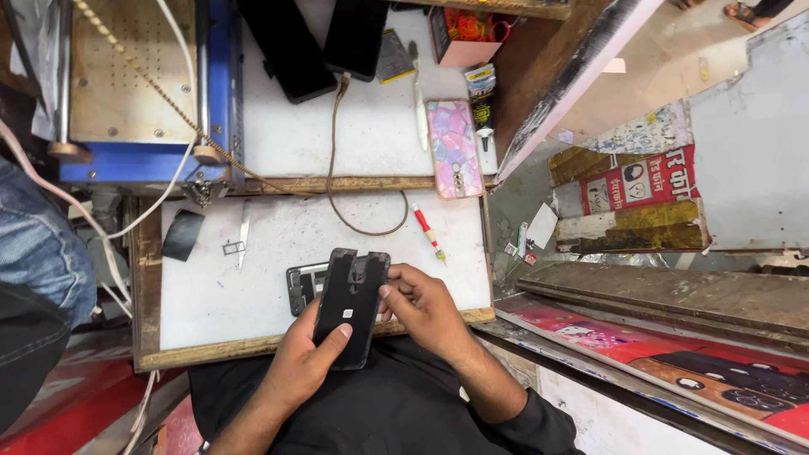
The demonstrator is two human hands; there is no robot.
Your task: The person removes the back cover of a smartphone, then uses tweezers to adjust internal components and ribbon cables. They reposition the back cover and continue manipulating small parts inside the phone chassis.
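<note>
1. White work board (pixel 253 295) with a wooden rim fills the middle of the frame; a second white surface lies just above it, past a wooden strip.
2. Blue machine (pixel 147 93) with a tan perforated top, upper left. A braided cord and a white cable run across it toward the left edge.
3. Two dark phones (pixel 320 38) lie side by side at top centre; a brown cable (pixel 337 168) loops down from them onto the work board.
4. Black phone panel (pixel 350 307), lower centre, over the board's near edge. It covers most of an opened phone body (pixel 301 286) lying on the board just behind it.
5. Left hand (pixel 308 358) is curled shut around the panel's lower end, thumb pressed flat on its face.
6. Right hand (pixel 425 312) grips the panel's right edge, fingers bent, thumb tip on the face.
7. Pink patterned phone case (pixel 455 147), upper centre, on the far surface.
8. Black flat piece (pixel 182 234), left part of the board.
9. Red-handled screwdriver (pixel 428 232), right part of the board, near the right hand but apart from it.
10. Metal tweezers (pixel 243 232) and a small tray frame (pixel 233 248), just right of the black piece.
</note>
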